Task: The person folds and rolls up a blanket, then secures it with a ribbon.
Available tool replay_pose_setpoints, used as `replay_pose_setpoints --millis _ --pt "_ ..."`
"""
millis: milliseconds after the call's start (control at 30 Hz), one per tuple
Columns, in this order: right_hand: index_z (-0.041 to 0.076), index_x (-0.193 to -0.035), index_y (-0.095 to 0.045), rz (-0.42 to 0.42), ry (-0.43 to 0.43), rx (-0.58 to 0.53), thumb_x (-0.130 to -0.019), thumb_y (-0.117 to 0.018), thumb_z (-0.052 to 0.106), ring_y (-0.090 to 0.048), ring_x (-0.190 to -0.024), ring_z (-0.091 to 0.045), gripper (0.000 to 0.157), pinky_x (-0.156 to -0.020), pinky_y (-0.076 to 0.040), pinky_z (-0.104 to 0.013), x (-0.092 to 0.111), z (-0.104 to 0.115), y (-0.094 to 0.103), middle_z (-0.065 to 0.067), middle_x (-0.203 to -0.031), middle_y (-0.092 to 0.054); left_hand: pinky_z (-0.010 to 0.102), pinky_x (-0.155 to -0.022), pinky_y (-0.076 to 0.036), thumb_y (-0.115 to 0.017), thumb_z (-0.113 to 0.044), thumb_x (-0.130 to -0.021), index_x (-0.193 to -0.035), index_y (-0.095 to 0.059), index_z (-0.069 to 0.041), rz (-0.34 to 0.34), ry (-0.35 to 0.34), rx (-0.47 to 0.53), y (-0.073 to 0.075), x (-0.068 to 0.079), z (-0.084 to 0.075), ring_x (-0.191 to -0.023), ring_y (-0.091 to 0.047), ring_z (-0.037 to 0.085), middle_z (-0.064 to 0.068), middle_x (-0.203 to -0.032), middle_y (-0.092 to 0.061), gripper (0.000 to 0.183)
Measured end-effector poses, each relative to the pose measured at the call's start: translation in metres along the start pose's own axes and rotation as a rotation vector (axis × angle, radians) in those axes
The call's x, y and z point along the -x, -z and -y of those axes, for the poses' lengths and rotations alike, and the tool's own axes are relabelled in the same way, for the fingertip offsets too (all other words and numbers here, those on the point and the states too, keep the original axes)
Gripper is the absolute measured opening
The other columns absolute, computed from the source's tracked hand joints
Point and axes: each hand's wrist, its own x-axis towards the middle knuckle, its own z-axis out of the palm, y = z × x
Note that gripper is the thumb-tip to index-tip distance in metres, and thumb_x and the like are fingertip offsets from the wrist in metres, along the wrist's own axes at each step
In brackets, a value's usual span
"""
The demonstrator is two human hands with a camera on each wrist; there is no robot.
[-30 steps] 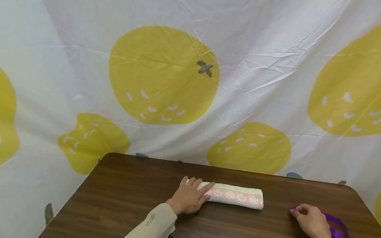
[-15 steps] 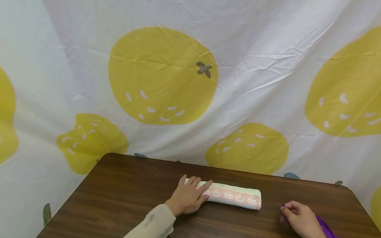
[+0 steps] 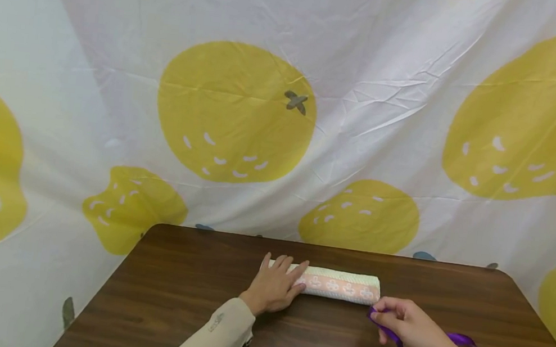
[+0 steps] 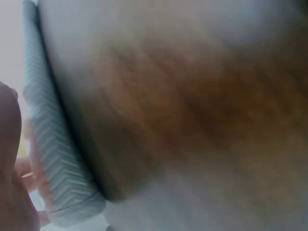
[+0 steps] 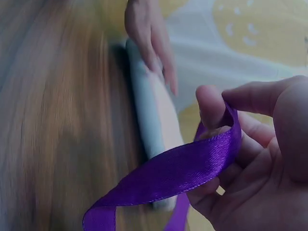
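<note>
A folded or rolled towel (image 3: 342,286), white with a pink band of pale flower shapes, lies lengthwise on the table. My left hand (image 3: 273,286) rests across its left end with the fingers spread over the top. In the left wrist view, the towel's ribbed pale side (image 4: 57,149) shows beside part of that hand. My right hand (image 3: 412,326) pinches a shiny purple ribbon (image 5: 178,168) between thumb and forefinger, close to the towel's right end. From the pinch the ribbon loops down, and its slack trails under and behind the wrist.
The dark wood-grain table (image 3: 183,299) has rounded far corners. Directly behind it hangs a white curtain (image 3: 365,120) printed with large yellow fruit.
My right hand has travelled left across the table to the towel's right end, pulling the ribbon along. The left hand stays on the towel.
</note>
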Motion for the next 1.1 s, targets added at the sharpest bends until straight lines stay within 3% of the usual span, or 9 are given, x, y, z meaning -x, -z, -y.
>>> replay_pose_setpoints --millis 200,333,433,533,633,767,867,967,1100 --pt "0.001 -0.107 -0.061 0.108 0.037 -0.051 -0.103 -0.049 0.013 -0.04 -0.048 0.005 0.018 -0.04 -0.029 -0.012 -0.008 0.018 -0.013 0.007 -0.067 -0.062 0.056 -0.113 -0.03 -0.034 -0.044 -0.106 -0.144 -0.051 -0.021 -0.103 -0.051 0.165 0.016 0.002 -0.003 -0.138 -0.041 0.027 0.009 -0.145 -0.05 0.047" --pt "0.002 -0.106 -0.063 0.136 0.067 -0.06 -0.103 -0.051 0.013 -0.049 -0.052 0.002 0.017 -0.04 -0.033 -0.015 -0.014 0.03 -0.022 -0.002 -0.059 -0.057 0.042 -0.107 -0.041 -0.038 -0.036 -0.107 -0.123 -0.067 -0.013 -0.141 -0.139 0.442 0.037 0.007 -0.011 -0.126 -0.053 0.022 0.006 -0.129 -0.062 0.04" --pt "0.004 -0.104 -0.065 0.168 0.111 -0.064 -0.102 -0.051 0.011 -0.051 -0.053 0.001 0.016 -0.042 -0.042 -0.021 -0.019 0.04 -0.03 -0.019 -0.058 -0.053 0.03 -0.1 -0.046 -0.039 -0.035 -0.108 -0.117 -0.07 -0.012 -0.067 -0.169 0.751 0.055 0.015 -0.021 -0.117 -0.059 0.012 -0.001 -0.12 -0.068 0.039" --pt "0.005 -0.105 -0.066 0.204 0.142 -0.082 -0.102 -0.051 0.009 -0.053 -0.055 0.001 0.016 -0.051 -0.053 -0.03 -0.024 0.05 -0.037 -0.028 -0.061 -0.05 0.025 -0.1 -0.046 -0.036 -0.037 -0.108 -0.12 -0.069 -0.011 0.034 -0.217 1.011 0.072 0.024 -0.03 -0.116 -0.06 0.006 -0.003 -0.121 -0.069 0.043" --pt "0.003 -0.107 -0.065 0.25 0.171 -0.12 -0.102 -0.05 0.007 -0.053 -0.055 0.001 0.016 -0.051 -0.055 -0.034 -0.026 0.06 -0.044 -0.027 -0.062 -0.05 0.027 -0.104 -0.044 -0.029 -0.04 -0.109 -0.126 -0.065 -0.006 0.188 -0.312 1.169 0.083 0.032 -0.035 -0.12 -0.057 0.005 0.004 -0.128 -0.066 0.053" --pt "-0.004 -0.107 -0.062 0.322 0.231 -0.191 -0.101 -0.048 0.002 -0.049 -0.053 -0.001 0.016 -0.039 -0.044 -0.023 -0.028 0.068 -0.051 -0.026 -0.063 -0.049 0.028 -0.105 -0.044 -0.029 -0.041 -0.109 -0.126 -0.062 0.004 0.377 -0.399 1.29 0.089 0.042 -0.034 -0.118 -0.058 0.004 0.017 -0.129 -0.064 0.059" --pt "-0.006 -0.108 -0.062 0.344 0.258 -0.213 -0.101 -0.047 -0.001 -0.046 -0.052 -0.002 0.018 -0.036 -0.035 -0.019 -0.028 0.072 -0.054 -0.024 -0.063 -0.049 0.025 -0.099 -0.047 -0.04 -0.034 -0.107 -0.112 -0.066 0.006 0.385 -0.457 1.327 0.092 0.048 -0.031 -0.105 -0.061 0.0 0.021 -0.113 -0.068 0.048" --pt "-0.003 -0.108 -0.064 0.337 0.271 -0.208 -0.101 -0.047 -0.002 -0.049 -0.053 -0.003 0.019 -0.038 -0.04 -0.025 -0.027 0.074 -0.053 -0.023 -0.063 -0.05 0.026 -0.09 -0.052 -0.049 -0.023 -0.105 -0.098 -0.065 0.005 0.361 -0.507 1.372 0.095 0.053 -0.028 -0.09 -0.063 0.002 0.022 -0.094 -0.067 0.034" --pt "-0.002 -0.108 -0.065 0.331 0.273 -0.218 -0.101 -0.047 -0.002 -0.053 -0.055 -0.004 0.02 -0.041 -0.047 -0.03 -0.024 0.075 -0.049 -0.024 -0.064 -0.051 0.028 -0.076 -0.056 -0.053 -0.014 -0.102 -0.094 -0.064 0.006 0.359 -0.505 1.429 0.098 0.059 -0.022 -0.075 -0.067 0.008 0.025 -0.081 -0.067 0.024"
